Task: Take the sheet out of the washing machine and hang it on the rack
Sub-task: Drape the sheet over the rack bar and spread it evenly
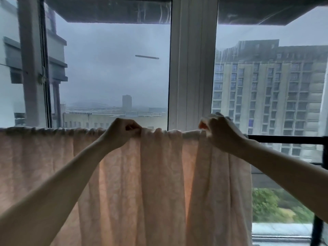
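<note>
- Head view: my pink sheet hangs over the top bar of the black rack, in front of the window.
- My left hand pinches a bunched fold at the sheet's top edge.
- My right hand has its fingers curled tight around the sheet's top, near its right end.

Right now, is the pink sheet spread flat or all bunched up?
Bunched: the sheet hangs over the rack bar in gathered folds.
</note>
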A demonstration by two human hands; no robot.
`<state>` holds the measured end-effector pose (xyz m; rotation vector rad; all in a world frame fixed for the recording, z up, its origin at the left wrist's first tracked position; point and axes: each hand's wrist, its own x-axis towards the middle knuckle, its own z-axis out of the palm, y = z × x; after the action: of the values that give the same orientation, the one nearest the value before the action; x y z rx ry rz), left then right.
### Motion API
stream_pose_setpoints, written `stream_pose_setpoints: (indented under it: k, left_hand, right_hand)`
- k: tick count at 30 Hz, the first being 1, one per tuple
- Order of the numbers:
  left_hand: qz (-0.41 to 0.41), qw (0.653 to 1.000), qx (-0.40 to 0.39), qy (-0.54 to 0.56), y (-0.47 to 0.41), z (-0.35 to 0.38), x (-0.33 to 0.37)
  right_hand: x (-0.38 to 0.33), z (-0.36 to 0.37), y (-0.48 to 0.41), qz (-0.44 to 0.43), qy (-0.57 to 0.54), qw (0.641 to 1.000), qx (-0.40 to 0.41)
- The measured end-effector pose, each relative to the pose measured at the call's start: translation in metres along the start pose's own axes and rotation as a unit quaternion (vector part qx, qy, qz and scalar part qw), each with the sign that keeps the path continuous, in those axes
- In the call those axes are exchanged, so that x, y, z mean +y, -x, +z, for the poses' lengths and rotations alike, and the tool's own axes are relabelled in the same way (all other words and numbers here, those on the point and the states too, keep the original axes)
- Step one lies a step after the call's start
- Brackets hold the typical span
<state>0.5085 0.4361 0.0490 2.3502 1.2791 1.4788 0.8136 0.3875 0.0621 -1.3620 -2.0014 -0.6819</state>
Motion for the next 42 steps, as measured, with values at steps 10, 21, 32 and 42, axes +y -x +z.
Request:
stream_pose_setpoints:
  k: [10, 21, 32, 42]
  left_hand:
    - [-0.008, 1.000, 0.008, -0.017, 0.000, 0.004, 0.001]
    - [-0.012, 0.999, -0.021, -0.045, -0.006, 0.009, -0.002]
    - [0.033, 0.999, -0.008, -0.030, -0.013, 0.024, 0.002]
    - [0.009, 0.996, 0.009, -0.087, -0.016, 0.004, -0.025]
  right_hand:
    - [-0.033, 0.034, -0.028, -0.069, -0.094, 0.993, -0.016]
    - [0.045, -0.001, 0.009, 0.034, -0.014, 0.999, -0.007]
    - [-0.025, 0.041, -0.017, -0.087, -0.115, 0.989, 0.019]
    - [0.044, 0.017, 0.011, 0.032, -0.049, 0.998, 0.037]
